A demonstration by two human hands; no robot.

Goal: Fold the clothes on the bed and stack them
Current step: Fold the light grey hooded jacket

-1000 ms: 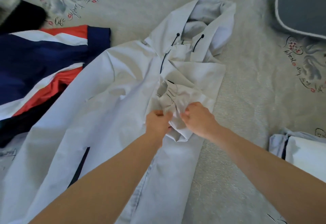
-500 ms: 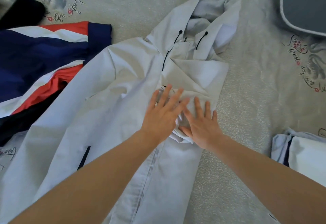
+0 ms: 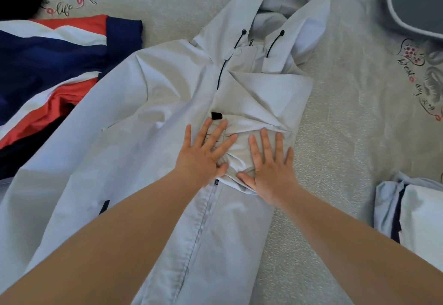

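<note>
Jacket lies face-up on the bed, right sleeve folded across its chest. Our left hand and right hand press flat, fingers spread, on the bunched cuff. Step: flattening the sleeve fold. Next, we judge: fold the left sleeve in.

Two bare forearms enter from the lower corners of the frame. The left hand and right hand wear no sleeves, gloves, rings or watch.
</note>
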